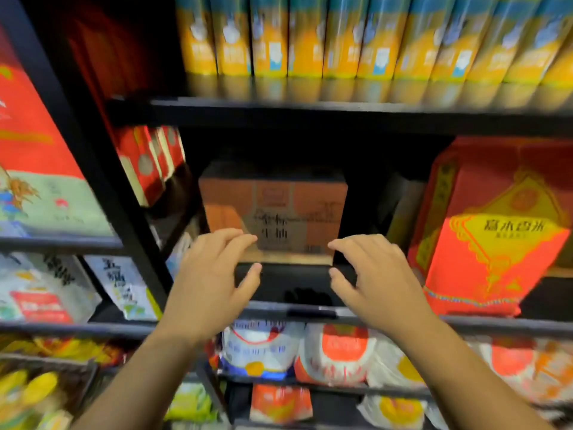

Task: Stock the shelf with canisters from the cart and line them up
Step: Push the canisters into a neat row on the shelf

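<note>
Black canister (294, 285) between half-curled fingers (238, 240) of left hand (210, 280) and right hand (381, 280), grip unclear.

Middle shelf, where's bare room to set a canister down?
Dark gaps flank the cardboard box: one toward the small red boxes, one toward the big red pack. In front of it, too dark to tell. The yellow cartons above stand packed.

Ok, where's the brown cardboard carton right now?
Head view, centre: the brown cardboard carton sits back on the middle shelf, with slim red boxes to its left and a large red-and-yellow pack to its right.
</note>
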